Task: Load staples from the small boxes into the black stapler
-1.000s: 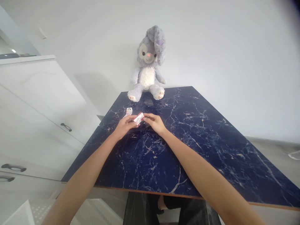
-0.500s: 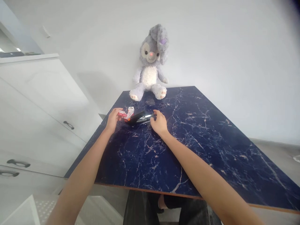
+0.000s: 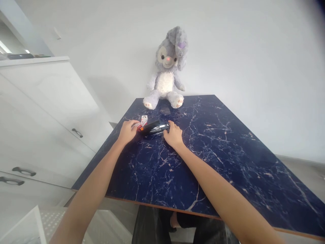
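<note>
A black stapler [image 3: 152, 128] with a silver strip and an orange spot at its left end lies on the dark blue marbled table [image 3: 162, 169]. My right hand [image 3: 174, 134] grips the stapler's right end between thumb and fingers. At its left end, my left hand [image 3: 129, 130] is closed around a small red-and-white box, mostly hidden by the fingers. Just behind, another small white-and-red box [image 3: 144, 119] stands close to the stapler.
A grey plush rabbit [image 3: 166, 74] sits at the table's back edge against the wall. White cabinets [image 3: 50, 118] with dark handles stand to the left. A white perforated object [image 3: 49, 220] is low at the front left.
My left hand has moved right, toward the stapler's left end, and now covers more of the small box. My right hand keeps its hold. The whole view has shifted slightly.
</note>
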`<state>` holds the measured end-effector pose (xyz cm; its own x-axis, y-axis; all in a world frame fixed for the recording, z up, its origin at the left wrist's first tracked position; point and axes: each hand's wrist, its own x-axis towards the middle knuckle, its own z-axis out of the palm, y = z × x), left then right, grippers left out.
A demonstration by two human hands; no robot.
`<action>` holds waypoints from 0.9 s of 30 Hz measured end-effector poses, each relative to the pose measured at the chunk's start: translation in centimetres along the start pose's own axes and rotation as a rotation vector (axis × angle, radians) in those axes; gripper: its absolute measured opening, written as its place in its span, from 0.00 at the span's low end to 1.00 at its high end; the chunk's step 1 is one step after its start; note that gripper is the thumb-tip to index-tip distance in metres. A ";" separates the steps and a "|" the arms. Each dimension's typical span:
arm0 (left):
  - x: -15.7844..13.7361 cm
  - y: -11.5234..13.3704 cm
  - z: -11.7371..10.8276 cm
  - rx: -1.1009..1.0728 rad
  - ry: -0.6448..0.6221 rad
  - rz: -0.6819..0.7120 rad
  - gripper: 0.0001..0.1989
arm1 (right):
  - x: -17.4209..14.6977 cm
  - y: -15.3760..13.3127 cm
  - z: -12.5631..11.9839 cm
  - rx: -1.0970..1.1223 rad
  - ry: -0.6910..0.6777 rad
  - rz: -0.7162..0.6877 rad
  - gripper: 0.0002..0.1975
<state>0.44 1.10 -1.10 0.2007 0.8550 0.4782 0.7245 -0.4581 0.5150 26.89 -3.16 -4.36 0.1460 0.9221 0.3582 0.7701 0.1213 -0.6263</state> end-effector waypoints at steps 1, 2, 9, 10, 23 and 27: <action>0.0 0.3 0.0 0.025 -0.017 0.056 0.14 | 0.0 0.0 0.0 -0.002 0.001 0.002 0.28; 0.0 0.6 0.0 0.041 -0.056 0.111 0.15 | 0.0 0.0 0.0 -0.006 0.001 0.004 0.29; -0.1 0.1 0.0 0.088 -0.233 0.195 0.15 | 0.0 0.2 -0.2 0.005 -0.020 -0.003 0.30; -0.1 0.0 0.1 0.090 -0.234 0.200 0.16 | 0.0 0.2 -0.2 0.009 -0.022 -0.005 0.30; 0.6 -0.6 0.9 0.004 -0.224 0.144 0.20 | 0.5 -1.1 0.5 0.216 -0.204 -0.170 0.37; 0.3 -0.8 1.2 0.014 -0.199 0.125 0.17 | 1.4 -1.2 0.4 0.271 -0.246 -0.087 0.39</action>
<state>0.71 2.03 -2.18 0.4144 0.8236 0.3873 0.6949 -0.5611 0.4497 25.90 -1.85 -3.36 -0.0917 0.9608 0.2616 0.5760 0.2655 -0.7731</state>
